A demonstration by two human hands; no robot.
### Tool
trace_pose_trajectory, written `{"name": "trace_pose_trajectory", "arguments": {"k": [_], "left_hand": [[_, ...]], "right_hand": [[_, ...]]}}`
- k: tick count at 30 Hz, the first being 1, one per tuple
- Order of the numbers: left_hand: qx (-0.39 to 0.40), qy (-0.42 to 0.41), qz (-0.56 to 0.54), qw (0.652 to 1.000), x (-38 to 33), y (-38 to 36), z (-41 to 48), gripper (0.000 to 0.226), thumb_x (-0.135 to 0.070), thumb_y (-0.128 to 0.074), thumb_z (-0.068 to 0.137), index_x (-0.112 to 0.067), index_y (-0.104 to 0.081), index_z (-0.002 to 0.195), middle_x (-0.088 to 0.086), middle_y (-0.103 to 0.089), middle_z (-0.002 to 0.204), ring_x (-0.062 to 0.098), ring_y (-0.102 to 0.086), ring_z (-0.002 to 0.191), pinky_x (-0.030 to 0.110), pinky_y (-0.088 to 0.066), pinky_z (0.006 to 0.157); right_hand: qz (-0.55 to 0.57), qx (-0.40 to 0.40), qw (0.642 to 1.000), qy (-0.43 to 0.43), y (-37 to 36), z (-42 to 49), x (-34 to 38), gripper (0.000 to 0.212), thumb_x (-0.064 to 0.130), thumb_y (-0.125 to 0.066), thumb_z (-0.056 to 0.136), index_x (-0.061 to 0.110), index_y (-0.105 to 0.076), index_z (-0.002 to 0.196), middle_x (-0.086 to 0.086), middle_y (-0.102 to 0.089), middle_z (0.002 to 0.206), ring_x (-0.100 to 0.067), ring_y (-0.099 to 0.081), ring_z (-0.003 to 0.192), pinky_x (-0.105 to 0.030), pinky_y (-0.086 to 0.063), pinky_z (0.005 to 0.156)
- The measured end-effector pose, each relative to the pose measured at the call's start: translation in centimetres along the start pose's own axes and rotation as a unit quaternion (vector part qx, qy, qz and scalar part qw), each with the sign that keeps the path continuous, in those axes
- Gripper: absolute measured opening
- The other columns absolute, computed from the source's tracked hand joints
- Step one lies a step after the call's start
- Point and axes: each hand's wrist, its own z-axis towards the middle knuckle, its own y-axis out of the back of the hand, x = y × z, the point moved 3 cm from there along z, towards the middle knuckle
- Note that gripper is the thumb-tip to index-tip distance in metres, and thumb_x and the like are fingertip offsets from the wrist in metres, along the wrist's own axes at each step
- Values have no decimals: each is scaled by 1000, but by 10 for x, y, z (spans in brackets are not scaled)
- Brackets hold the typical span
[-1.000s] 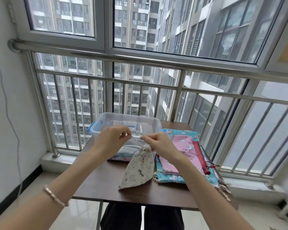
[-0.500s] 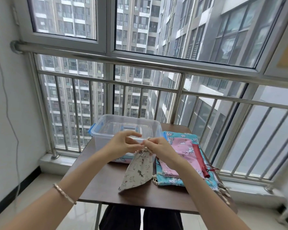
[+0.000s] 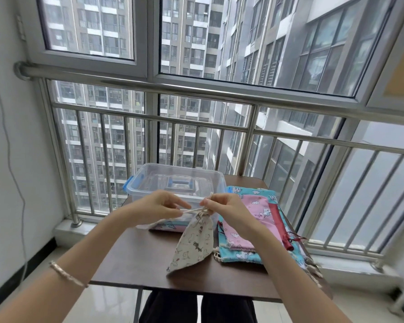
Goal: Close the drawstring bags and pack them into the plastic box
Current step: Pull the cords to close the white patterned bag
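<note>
A cream drawstring bag point(image 3: 195, 241) with small animal prints hangs above the brown table point(image 3: 135, 259), its mouth gathered tight. My left hand point(image 3: 156, 207) pinches one end of its cord, and my right hand point(image 3: 226, 208) pinches the other end at the bag's neck. Behind my hands stands the clear plastic box point(image 3: 175, 183) with blue latches; a blue-handled lid shows through it, and I cannot tell where that lid lies. A stack of flat pink and blue drawstring bags point(image 3: 254, 227) lies to the right of the box.
A dark red bag point(image 3: 281, 227) lies on the stack's right side. More patterned bags point(image 3: 168, 226) show at the box's near side. A steel railing point(image 3: 196, 92) and window stand right behind the table. My knees point(image 3: 196, 308) are under the near edge.
My hands pulled the cords apart, came together at the bag's neck, and have spread slightly again. The bag's mouth stays cinched and the bag still hangs between them.
</note>
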Motion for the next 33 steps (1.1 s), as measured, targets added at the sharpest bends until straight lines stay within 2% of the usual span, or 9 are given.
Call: {"name": "trace_pose_trajectory", "arguments": {"k": [2,4,6,8,12,15,20,27,33], "left_hand": [[3,-4,13,1000,-7,-6,3,26,-20,-60,90,-33,-70,111,2,-51,75,19,-46,71,30,-39,72],[-17,-24,-9,1000,-16,-16,9,21,-31,-63,90,-30,-72,108,-8,-69,88,8,-64,82,25,-47,84],[-54,-38,-29,997,-21,-23,14,23,-33,-65,88,-21,-74,105,-6,-75,97,7,-69,93,30,-52,93],[-73,-45,-55,995,-19,-28,20,17,-24,-69,86,-15,-76,99,0,-76,94,14,-70,92,37,-54,92],[-76,-57,-74,993,-16,-36,25,11,-27,-69,86,-25,-77,92,-3,-76,91,13,-70,93,32,-53,90],[-109,-50,-84,989,-17,-34,30,12,-25,-67,87,-15,-74,87,-3,-72,77,4,-65,73,26,-51,75],[-118,-55,-33,991,-22,-32,32,14,-20,-65,89,-7,-68,89,-6,-63,69,-6,-54,55,12,-41,58],[-80,-53,68,993,-30,-22,34,9,-24,-64,90,-22,-67,81,-8,-66,75,2,-59,68,17,-45,66],[-87,-68,166,980,-37,-17,31,7,-27,-65,89,-23,-65,83,-9,-64,74,2,-57,66,14,-44,62]], "right_hand": [[0,4,1000,7,-5,0,1,18,18,-65,90,3,-74,94,1,-69,74,-5,-63,70,-16,-50,76],[-4,1,1000,20,-7,0,4,18,18,-65,91,2,-73,93,-1,-70,75,-7,-64,72,-19,-51,77],[4,-8,1000,29,-6,0,6,17,15,-64,91,-1,-72,93,-1,-69,73,-7,-63,70,-17,-50,74],[27,-23,999,35,-2,0,6,15,9,-65,90,-4,-69,97,-8,-68,74,-11,-64,69,-18,-50,73],[28,-32,998,43,-1,-1,6,13,8,-67,88,-3,-67,94,-10,-69,74,-15,-65,70,-21,-52,72],[51,-25,998,36,2,-1,6,19,7,-72,83,3,-64,99,-13,-71,83,-17,-68,79,-28,-55,80],[-63,-87,990,90,2,-2,4,23,5,-74,78,9,-63,97,-11,-70,81,-16,-68,74,-32,-59,75],[-220,-79,956,176,-2,-1,9,16,5,-68,85,8,-75,99,-2,-70,89,-10,-67,81,-19,-55,77],[-210,-37,974,73,0,2,6,15,22,-62,92,10,-70,97,0,-59,93,-13,-60,85,-16,-46,74]]}}
